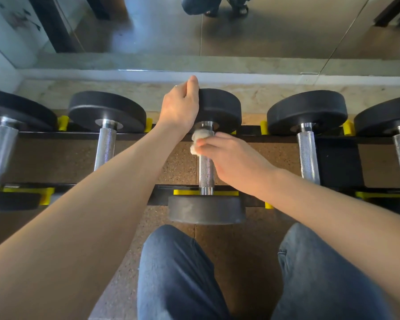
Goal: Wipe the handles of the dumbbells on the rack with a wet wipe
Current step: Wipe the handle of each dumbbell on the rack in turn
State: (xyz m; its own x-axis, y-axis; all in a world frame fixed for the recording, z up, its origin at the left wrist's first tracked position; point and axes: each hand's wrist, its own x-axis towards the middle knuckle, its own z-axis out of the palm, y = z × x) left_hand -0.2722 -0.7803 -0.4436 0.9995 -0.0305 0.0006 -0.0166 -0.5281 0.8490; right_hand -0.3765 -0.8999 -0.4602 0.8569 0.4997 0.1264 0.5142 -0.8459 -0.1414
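Note:
The middle dumbbell (206, 172) lies across the black rack (83, 135), with its knurled steel handle pointing away from me. My right hand (229, 161) pinches a crumpled white wet wipe (200, 140) around the far end of that handle, just below the far black weight head. My left hand (180, 106) grips the left edge of that far head (219, 107), thumb on top. The near head (206, 210) hangs over the front rail.
Two dumbbells lie to the left (105, 146) and two to the right (307, 155) on the same rack, in yellow cradles (62, 123). A mirror wall (263, 31) stands behind the rack. My knees in jeans (176, 273) are just below the front rail.

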